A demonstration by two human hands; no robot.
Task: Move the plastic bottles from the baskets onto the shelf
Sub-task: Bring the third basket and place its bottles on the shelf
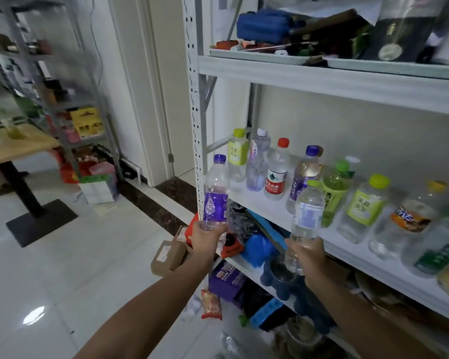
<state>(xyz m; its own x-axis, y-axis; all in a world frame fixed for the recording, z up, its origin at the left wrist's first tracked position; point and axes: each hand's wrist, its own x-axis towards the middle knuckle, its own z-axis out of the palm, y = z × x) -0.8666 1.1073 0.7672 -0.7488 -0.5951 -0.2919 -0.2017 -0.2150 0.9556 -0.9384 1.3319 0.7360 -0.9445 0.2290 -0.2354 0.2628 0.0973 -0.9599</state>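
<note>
L hand (210,238) grips purple-label bottle (215,200), R hand (310,257) green-cap bottle (307,211), fingers curled, by shelf (322,82).

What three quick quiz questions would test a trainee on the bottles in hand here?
1. True or false: the left hand grips a clear plastic bottle with purple cap and label.
2. The pale-labelled clear plastic bottle in the right hand has which cap? A red, B light green, C white.
3. Fill in: the red-capped, red-labelled clear bottle stands on the white metal ___.
Key: 1 true; 2 B; 3 shelf.
</note>
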